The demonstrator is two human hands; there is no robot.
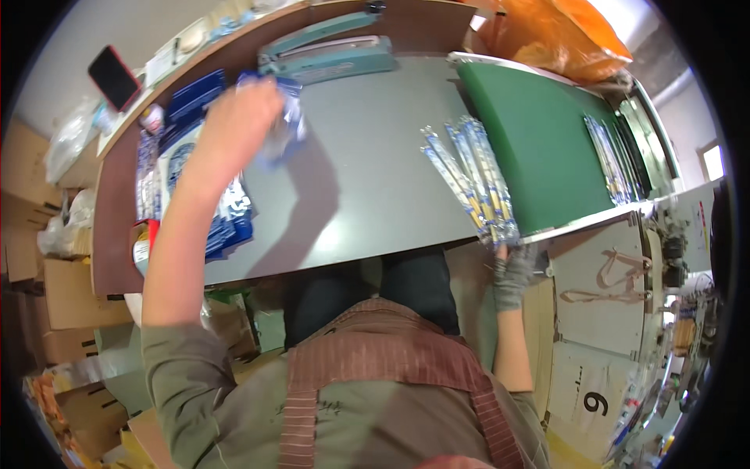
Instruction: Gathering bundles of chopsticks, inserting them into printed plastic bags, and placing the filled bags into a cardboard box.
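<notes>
My left hand [248, 105] is raised over the left part of the grey table [367, 164] and holds a crinkled clear packet [286, 125] with blue print. Below that arm lies a stack of blue and white packets [226, 215]. My right hand [512, 273], in a grey knit glove, grips the near ends of a fanned bundle of long thin clear packets [469, 176] at the table's front edge. The bundle rests partly on the table beside a green conveyor belt [539, 141].
A teal heat sealer [328, 51] stands at the table's far edge. More thin packets [613, 156] lie further along the belt. An orange bag [558, 35] sits behind it. A red phone [114, 76] and cardboard boxes [70, 301] are at the left.
</notes>
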